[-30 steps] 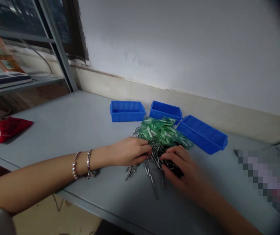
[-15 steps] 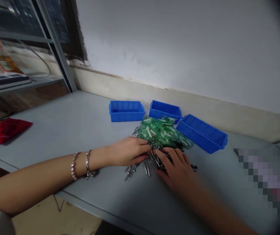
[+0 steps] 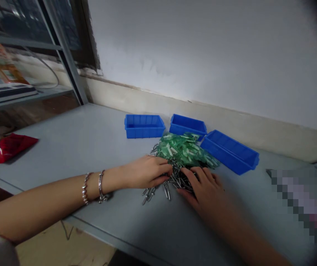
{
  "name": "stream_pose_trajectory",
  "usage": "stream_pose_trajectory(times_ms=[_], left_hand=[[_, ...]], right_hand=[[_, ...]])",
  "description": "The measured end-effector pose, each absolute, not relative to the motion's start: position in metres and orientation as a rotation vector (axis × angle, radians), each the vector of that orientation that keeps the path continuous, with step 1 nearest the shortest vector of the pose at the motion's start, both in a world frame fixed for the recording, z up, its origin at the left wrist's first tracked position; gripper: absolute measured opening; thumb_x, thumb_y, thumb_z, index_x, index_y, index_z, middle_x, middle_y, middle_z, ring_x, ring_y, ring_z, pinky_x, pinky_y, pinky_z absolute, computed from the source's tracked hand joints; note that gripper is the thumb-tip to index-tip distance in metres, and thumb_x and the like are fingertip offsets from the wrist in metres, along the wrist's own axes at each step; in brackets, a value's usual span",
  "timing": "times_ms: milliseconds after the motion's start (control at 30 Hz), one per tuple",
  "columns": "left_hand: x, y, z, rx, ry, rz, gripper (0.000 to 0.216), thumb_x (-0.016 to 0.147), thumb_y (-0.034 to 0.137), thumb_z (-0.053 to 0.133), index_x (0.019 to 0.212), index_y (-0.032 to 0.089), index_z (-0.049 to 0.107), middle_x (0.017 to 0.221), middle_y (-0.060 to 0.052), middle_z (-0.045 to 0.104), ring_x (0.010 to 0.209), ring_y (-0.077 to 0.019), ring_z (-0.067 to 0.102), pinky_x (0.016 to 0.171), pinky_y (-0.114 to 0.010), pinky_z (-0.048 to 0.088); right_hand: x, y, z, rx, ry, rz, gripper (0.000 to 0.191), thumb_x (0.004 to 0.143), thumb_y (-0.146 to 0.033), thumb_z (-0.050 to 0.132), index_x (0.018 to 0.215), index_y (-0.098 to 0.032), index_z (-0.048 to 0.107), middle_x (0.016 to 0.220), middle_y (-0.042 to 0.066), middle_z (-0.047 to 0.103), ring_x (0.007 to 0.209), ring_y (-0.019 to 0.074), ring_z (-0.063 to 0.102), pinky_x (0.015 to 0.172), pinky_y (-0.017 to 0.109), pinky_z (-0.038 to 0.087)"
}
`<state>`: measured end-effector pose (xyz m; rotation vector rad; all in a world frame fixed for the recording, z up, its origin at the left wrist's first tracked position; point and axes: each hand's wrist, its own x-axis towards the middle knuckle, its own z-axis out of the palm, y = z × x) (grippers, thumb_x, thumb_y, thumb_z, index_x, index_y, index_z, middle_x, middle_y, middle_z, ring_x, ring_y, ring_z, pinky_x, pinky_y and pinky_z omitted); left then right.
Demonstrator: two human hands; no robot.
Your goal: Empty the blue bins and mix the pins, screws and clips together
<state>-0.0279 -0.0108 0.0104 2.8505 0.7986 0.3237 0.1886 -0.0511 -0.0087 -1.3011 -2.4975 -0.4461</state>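
A heap of slim silver metal fasteners (image 3: 167, 191), like screws or rivets, lies on the grey table. Small green plastic packets (image 3: 178, 147) with white strips are piled against its far side. My left hand (image 3: 148, 171) rests at the heap's left edge, fingers curled inward and thumb close to them; whatever they grip is hidden. Over the right side of the heap, my right hand (image 3: 204, 186) bends its fingers down, thumb held apart from the forefinger. Some black pieces show near its fingertips, too small to name.
Behind the heap stand three blue bins: a left bin (image 3: 145, 133), a middle bin (image 3: 187, 127) and a right bin (image 3: 230, 153). A red packet (image 3: 15, 146) lies far left, by a metal shelf frame (image 3: 69, 70). A blurred-out patch (image 3: 302, 199) covers the right.
My right hand has shifted slightly right, its fingers drawn over the dark pieces at the heap's right edge. My left hand stays almost in place.
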Motion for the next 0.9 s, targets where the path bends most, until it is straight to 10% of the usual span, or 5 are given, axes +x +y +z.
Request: stream_pose_trajectory(times_ms=[900], left_hand=[[-0.028, -0.011, 0.012, 2.841, 0.808, 0.341, 0.022, 0.089, 0.024, 0.043, 0.108, 0.016, 0.051, 0.089, -0.006, 0.059, 0.079, -0.0176, 0.056, 0.071, -0.028, 0.044]], right_hand=[[0.2, -0.035, -0.006, -1.158, -2.363, 0.091, 0.018, 0.087, -0.018, 0.043, 0.101, -0.021, 0.054, 0.092, 0.006, 0.061, 0.088, 0.0188, 0.058, 0.076, 0.034, 0.049]])
